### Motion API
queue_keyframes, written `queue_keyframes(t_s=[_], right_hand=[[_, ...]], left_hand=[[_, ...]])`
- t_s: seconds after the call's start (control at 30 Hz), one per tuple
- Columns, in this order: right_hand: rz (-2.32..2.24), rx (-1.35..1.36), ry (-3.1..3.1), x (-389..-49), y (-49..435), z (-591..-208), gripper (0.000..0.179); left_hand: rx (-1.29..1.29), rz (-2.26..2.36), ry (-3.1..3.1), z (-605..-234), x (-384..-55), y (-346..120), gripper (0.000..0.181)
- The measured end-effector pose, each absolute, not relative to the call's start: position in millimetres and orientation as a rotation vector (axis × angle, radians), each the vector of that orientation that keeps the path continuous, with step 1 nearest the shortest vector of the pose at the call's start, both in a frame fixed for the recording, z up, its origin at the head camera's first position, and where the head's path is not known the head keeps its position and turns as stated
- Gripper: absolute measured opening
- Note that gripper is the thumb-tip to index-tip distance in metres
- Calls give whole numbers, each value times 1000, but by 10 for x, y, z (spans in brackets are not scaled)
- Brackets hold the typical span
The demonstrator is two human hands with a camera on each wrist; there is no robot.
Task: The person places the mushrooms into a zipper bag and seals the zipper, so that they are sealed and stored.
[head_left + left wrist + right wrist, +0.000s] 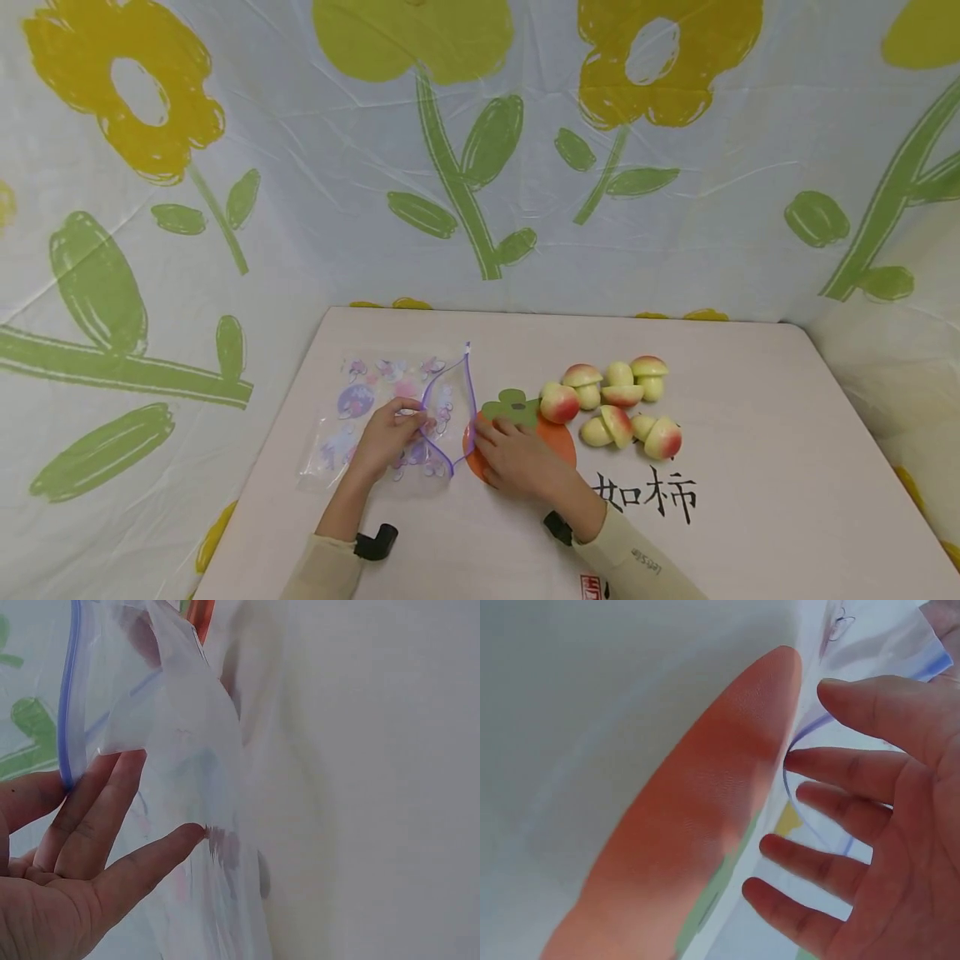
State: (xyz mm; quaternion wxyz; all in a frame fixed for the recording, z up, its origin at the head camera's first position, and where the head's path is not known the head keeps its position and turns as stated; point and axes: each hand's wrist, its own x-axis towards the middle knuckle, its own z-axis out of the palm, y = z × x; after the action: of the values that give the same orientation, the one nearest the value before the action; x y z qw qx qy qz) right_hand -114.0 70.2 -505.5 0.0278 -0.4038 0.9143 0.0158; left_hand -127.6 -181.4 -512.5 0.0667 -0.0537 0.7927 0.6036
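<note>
A clear zip bag (352,425) with purple zip edges and pastel cartoon prints lies on the left part of the table, its mouth parted toward the right. My left hand (389,437) pinches the near side of that mouth; in the left wrist view the purple zip strip (64,697) runs down to the thumb and fingers. On the other side of the opening is my right hand (525,454), fingers straight and spread, with a fingertip (799,760) at the purple edge. Several mushroom-shaped pieces (662,438), pale yellow with red blush, lie right of the hands.
The pale table cover (765,467) bears a printed orange persimmon (558,442) with a green top, partly under my right hand, and black characters (671,496). A flower-printed cloth (675,233) hangs around the back and sides.
</note>
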Motion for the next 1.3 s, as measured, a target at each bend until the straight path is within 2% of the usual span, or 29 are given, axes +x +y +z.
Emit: queue_keyframes(t_s=[0.9, 1.07, 1.3], right_hand=[[-121, -1104, 2621, -1172, 716, -5067, 58], [-107, -1111, 2615, -1175, 717, -5081, 59], [-105, -1106, 2629, -1210, 717, -5030, 59]], left_hand=[[-171, 2001, 2184, -5010, -1172, -2064, 32], [-186, 2000, 2155, -5155, -1210, -2017, 28], [-211, 1978, 2207, -5159, -1280, -1949, 24]])
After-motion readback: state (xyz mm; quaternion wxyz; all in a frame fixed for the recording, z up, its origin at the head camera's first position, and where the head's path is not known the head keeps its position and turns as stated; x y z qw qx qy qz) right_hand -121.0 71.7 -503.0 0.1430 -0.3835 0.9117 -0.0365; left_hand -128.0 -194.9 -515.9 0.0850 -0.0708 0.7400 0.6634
